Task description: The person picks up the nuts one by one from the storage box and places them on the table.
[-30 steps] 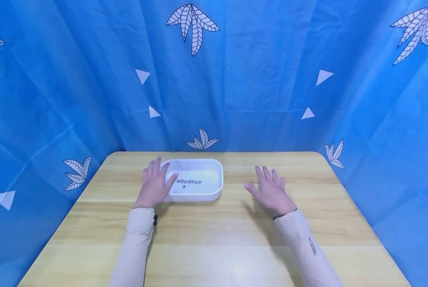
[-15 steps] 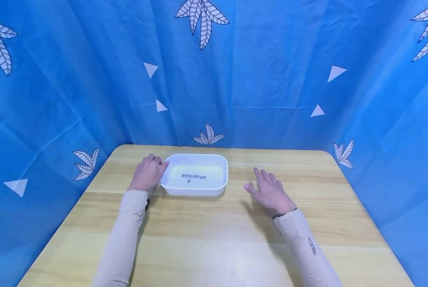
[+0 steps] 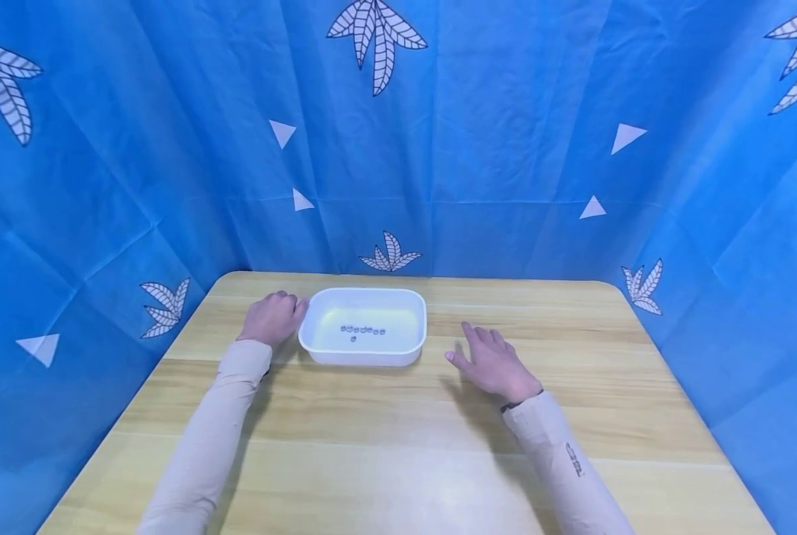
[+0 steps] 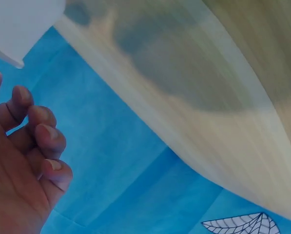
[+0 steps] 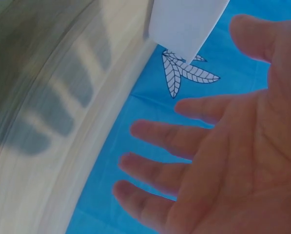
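A white plastic basin [image 3: 362, 357], roughly rectangular with rounded corners, stands on the wooden table left of centre in the head view. Several small dark items or marks [image 3: 362, 330] show in a row on its bottom, one of them lower; their kind is too small to tell. Just left of the basin is my left hand [image 3: 272, 318], its thumb close to the rim. The left wrist view shows its fingers [image 4: 50, 139] loosely curled, nothing in them, a gap between them and the basin [image 4: 23, 24]. My right hand [image 3: 494, 364] is right of the basin, fingers spread, holding nothing.
The light wooden table [image 3: 371, 475] has rounded far corners. Blue curtains [image 3: 505, 134] with white leaf and triangle prints hang behind it and on both sides. Both forearms reach in from the near edge, in pale sleeves [image 3: 200, 438].
My left hand has drawn back left from over the basin's edge, and its fingers have curled. The right hand has shifted slightly left. The head view has tilted, shifting the scene a little.
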The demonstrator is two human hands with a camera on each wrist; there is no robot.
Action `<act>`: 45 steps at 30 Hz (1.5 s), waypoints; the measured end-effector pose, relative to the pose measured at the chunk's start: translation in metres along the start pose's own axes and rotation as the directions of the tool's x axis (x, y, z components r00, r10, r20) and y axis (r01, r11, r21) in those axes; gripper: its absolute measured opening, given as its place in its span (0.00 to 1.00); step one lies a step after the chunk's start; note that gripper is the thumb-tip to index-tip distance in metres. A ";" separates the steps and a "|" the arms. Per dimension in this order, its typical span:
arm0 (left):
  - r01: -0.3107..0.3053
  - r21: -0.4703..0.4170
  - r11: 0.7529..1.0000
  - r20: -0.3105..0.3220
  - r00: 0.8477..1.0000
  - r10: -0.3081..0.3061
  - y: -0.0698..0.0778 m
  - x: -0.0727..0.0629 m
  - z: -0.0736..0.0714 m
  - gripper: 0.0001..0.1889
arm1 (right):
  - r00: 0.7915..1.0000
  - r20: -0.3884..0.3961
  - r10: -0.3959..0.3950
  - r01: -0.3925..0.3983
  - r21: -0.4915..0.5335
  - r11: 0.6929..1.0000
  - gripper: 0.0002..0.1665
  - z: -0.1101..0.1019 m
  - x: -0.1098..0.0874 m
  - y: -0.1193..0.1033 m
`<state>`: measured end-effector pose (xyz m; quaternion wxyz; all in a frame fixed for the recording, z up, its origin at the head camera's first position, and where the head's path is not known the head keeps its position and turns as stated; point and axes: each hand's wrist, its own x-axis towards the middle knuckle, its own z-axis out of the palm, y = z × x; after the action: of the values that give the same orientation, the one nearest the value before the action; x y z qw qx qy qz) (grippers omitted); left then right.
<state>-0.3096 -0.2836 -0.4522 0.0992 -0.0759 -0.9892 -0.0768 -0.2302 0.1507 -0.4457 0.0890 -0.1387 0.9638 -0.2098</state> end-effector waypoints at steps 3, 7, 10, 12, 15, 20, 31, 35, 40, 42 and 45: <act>-0.012 0.021 1.000 0.020 1.000 0.012 0.000 0.003 0.003 0.27 | 1.000 -0.019 0.002 -0.002 -0.012 1.000 0.49 0.002 0.001 0.001; -0.026 0.042 0.999 0.034 0.999 0.025 0.002 0.004 0.007 0.27 | 1.000 -0.028 -0.001 0.001 -0.020 1.000 0.50 0.004 0.000 0.001; -0.040 0.052 0.998 0.028 0.999 0.039 0.002 0.004 0.009 0.27 | 1.000 -0.029 -0.007 0.006 -0.020 1.000 0.49 0.005 0.000 0.001; -0.047 0.058 0.997 0.022 0.999 0.046 0.002 0.004 0.009 0.27 | 1.000 -0.027 -0.009 0.008 -0.019 1.000 0.49 0.006 0.001 0.001; -0.039 0.069 0.997 0.023 0.999 0.037 -0.002 0.003 0.011 0.27 | 1.000 -0.021 -0.011 0.011 -0.015 1.000 0.49 0.007 0.001 0.000; -0.009 0.061 0.998 0.039 0.999 0.007 -0.010 0.002 0.015 0.28 | 1.000 -0.017 -0.010 0.010 -0.016 1.000 0.48 0.009 0.002 0.000; -0.002 0.016 1.000 0.058 0.998 0.001 -0.006 0.009 0.016 0.22 | 1.000 -0.025 -0.013 0.012 -0.023 1.000 0.47 0.012 0.004 0.000; 0.013 0.029 0.999 0.051 0.999 -0.014 -0.008 0.007 0.019 0.23 | 0.999 -0.029 -0.019 0.018 -0.029 0.999 0.46 0.012 0.004 0.000; 0.010 0.024 1.000 0.035 0.999 -0.011 -0.013 0.010 0.024 0.27 | 0.999 -0.039 -0.015 0.013 -0.051 0.999 0.47 0.010 0.005 0.001; 0.008 0.022 1.000 0.042 0.999 -0.009 -0.015 0.012 0.025 0.28 | 0.999 -0.036 -0.015 0.013 -0.048 0.999 0.48 0.009 0.006 0.001; 0.011 0.026 1.000 0.050 0.999 -0.012 -0.015 0.015 0.026 0.29 | 0.999 -0.046 -0.028 0.026 -0.039 0.999 0.48 0.006 0.009 0.002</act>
<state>-0.3314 -0.2921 -0.4760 0.0751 -0.0710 -0.9927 -0.0630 -0.2377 0.1475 -0.4525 0.0612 -0.1486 0.9674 -0.1958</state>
